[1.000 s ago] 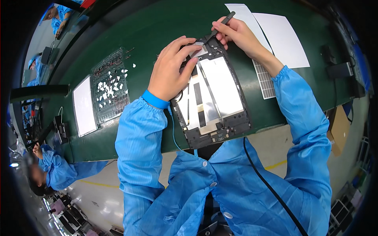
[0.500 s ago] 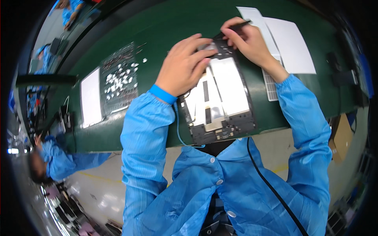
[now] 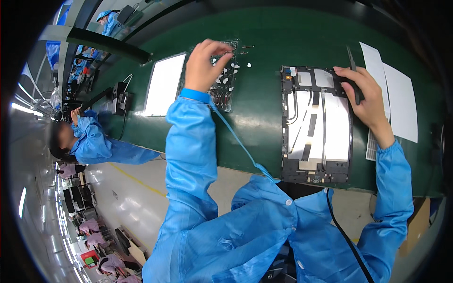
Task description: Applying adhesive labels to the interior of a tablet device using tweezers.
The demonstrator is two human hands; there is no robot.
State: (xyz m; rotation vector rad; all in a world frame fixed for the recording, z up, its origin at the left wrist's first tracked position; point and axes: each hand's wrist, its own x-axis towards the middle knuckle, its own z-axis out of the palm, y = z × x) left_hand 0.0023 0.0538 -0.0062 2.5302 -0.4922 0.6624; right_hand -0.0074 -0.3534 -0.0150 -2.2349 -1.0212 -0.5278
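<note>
An opened tablet [image 3: 306, 122] lies on the green bench, its silver inner panels, black strips and small circuit parts exposed. My right hand [image 3: 368, 96] is at its upper right corner, fingers closed round slim black tweezers [image 3: 356, 87] that point up and away. To the left, my left hand [image 3: 204, 66], with a blue wrist strap [image 3: 195, 95], hovers at the clear plastic sheet [image 3: 221, 101] of small parts. Thumb and forefinger are apart and nothing shows between them. Several small white pieces [image 3: 225, 80] lie on that sheet, partly hidden by the hand.
White sheets [image 3: 401, 101] lie right of the tablet, and a white panel [image 3: 165, 85] lies left of the parts sheet. A coiled blue cord [image 3: 240, 141] runs from my wrist strap past the bench edge. At the far left, another person [image 3: 101, 139] sits at the bench.
My left hand has left the tablet and moved left to the parts sheet. My right hand still holds the tweezers, now at the tablet's right corner. The view has shifted left.
</note>
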